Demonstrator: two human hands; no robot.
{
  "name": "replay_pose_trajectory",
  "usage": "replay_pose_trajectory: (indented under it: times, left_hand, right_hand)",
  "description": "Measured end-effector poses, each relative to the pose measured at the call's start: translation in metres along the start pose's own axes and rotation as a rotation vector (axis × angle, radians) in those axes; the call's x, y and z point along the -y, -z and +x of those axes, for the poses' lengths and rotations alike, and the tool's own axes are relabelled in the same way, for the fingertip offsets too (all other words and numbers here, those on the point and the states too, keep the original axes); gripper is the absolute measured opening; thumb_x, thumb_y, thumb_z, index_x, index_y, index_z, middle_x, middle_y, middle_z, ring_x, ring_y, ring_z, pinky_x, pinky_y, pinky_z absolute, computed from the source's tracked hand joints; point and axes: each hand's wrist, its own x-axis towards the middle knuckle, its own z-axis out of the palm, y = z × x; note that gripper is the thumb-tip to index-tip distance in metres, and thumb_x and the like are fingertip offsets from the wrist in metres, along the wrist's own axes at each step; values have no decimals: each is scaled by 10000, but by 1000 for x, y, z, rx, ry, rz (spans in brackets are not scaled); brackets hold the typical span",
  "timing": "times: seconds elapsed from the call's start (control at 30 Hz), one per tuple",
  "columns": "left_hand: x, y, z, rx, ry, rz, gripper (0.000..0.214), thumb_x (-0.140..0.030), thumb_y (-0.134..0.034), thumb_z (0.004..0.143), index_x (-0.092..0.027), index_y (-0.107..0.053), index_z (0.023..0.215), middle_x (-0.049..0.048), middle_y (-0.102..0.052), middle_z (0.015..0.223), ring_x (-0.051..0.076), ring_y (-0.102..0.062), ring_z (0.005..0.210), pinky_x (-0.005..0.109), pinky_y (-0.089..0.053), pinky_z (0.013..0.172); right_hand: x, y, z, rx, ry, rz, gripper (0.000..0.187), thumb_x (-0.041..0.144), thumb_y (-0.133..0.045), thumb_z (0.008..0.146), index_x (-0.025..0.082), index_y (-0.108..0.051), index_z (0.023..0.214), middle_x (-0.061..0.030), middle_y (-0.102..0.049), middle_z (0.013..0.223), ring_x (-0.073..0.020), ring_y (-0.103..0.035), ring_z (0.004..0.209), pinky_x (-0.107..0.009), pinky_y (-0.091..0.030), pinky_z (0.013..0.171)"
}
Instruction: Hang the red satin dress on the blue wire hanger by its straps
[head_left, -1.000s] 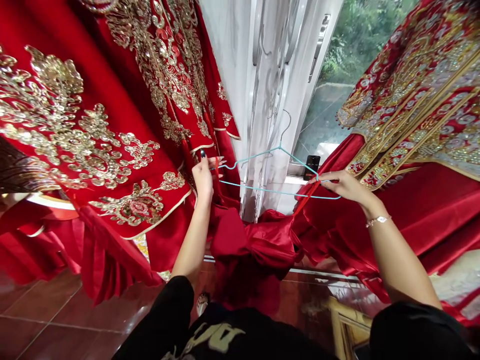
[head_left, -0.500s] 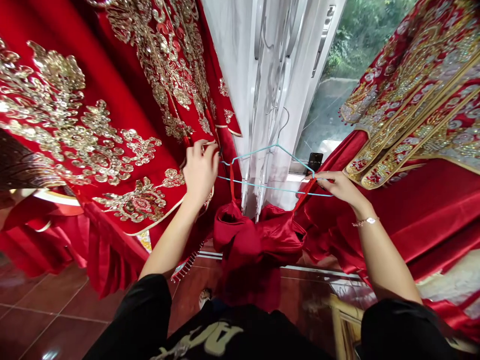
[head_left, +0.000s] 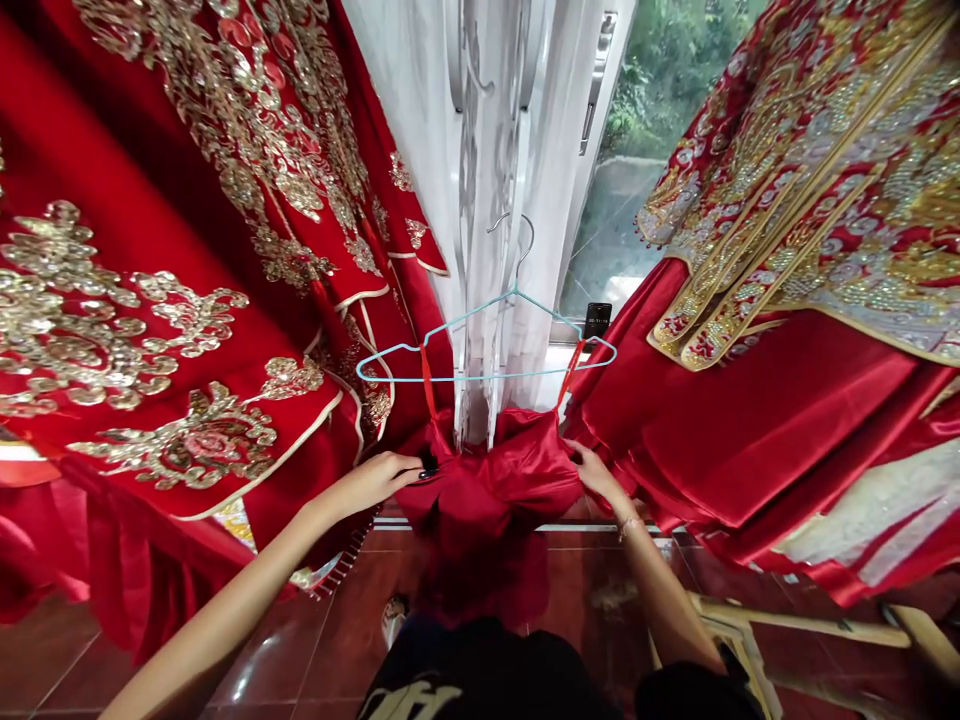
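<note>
A red satin dress hangs by two thin straps from a light blue wire hanger. The hanger's metal hook points up in front of white uprights; what bears it I cannot tell. At the left side of the dress's top, my left hand is closed on the fabric, thumb and fingers together. On the opposite side my right hand grips the top edge, its fingertips partly hidden by the cloth. Both hands are below the hanger bar. The lower dress falls into shadow in front of my body.
Red garments with gold sequin embroidery hang close on the left. A beaded red jacket and red skirt hang on the right. A phone stands by the window. A wooden stool is at lower right.
Both hands have left the hanger and straps and moved down to the sides of the dress's top. The straps now rest on the hanger. The view has shifted to the right.
</note>
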Motion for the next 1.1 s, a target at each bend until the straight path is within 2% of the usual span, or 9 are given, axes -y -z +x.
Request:
replay_pose_trajectory:
  times: [0.1, 0.33, 0.43, 0.57, 0.67, 0.77, 0.87, 0.97, 1.1]
  left_hand:
    - [-6, 15, -2, 4, -66, -34, 390, -485, -483, 987, -202, -663, 787, 34, -686, 769, 179, -632, 707, 252, -452, 678]
    - [3, 40, -9, -199, -136, 228, 277, -434, -577, 931, -224, -639, 761, 13, -676, 795, 179, -621, 750, 350, -411, 920]
    - [14, 45, -10, -283, -107, 361, 133, -333, -568, 871, -242, -633, 798, 16, -676, 815, 205, -618, 783, 376, -401, 923]
    - [16, 40, -5, -538, 3, 344, 222, -225, -501, 802, -265, -651, 962, 39, -698, 862, 246, -641, 816, 368, -464, 827]
    - [5, 31, 0, -761, 57, 285, 199, -248, -515, 826, -258, -687, 925, 68, -712, 1004, 272, -654, 956, 384, -493, 886]
    - [-1, 21, 3, -941, 164, 147, 148, -306, -587, 832, -254, -725, 851, 59, -728, 1056, 267, -673, 926, 374, -522, 856]
    - [4, 12, 9, -1029, 293, -295, 187, -317, -642, 781, -224, -744, 907, 32, -731, 779, 214, -666, 631, 326, -547, 651]
    - [11, 8, 19, -1111, 254, -607, 213, -347, -726, 722, -186, -733, 863, 58, -757, 860, 223, -721, 749, 342, -596, 758]
    - [10, 18, 38, -1227, 77, -555, 287, -383, -771, 718, -188, -685, 909, 92, -735, 1128, 257, -700, 1094, 390, -540, 1037]
  right_hand:
    - [-2, 0, -4, 14, -26, -67, 213, 146, -563, 641, 223, -718, 766, -56, -772, 834, -257, -709, 823, -406, -551, 857]
    - [13, 47, -7, -147, -42, -234, 141, 195, -543, 686, 238, -676, 697, -60, -748, 853, -250, -688, 857, -397, -515, 908]
    - [26, 58, -11, -238, -23, -320, 126, 223, -552, 702, 238, -676, 719, -80, -738, 900, -257, -671, 884, -413, -508, 915]
    - [51, 60, -18, -262, 41, -398, 221, 219, -549, 717, 238, -752, 802, -95, -743, 1110, -294, -646, 1061, -508, -445, 1030]
    - [65, 58, -21, -249, 68, -418, 271, 225, -574, 709, 250, -777, 887, -89, -733, 1171, -326, -622, 1130, -585, -384, 1078]
    - [71, 53, -23, -89, -36, -112, 448, 247, -565, 724, 237, -716, 1146, -59, -759, 843, -260, -707, 835, -492, -532, 919]
    - [69, 39, -28, -64, -160, 373, 615, 308, -591, 739, 248, -558, 1350, -46, -762, 847, -251, -743, 762, -448, -594, 824]
    - [64, 20, -37, -202, -104, 741, 649, 347, -587, 765, 291, -477, 1401, -85, -753, 1113, -265, -756, 976, -475, -569, 961]
    - [57, 8, -43, -462, 153, 802, 863, 276, -620, 768, 323, -261, 1552, -110, -612, 1421, -234, -571, 1345, -498, -410, 1160]
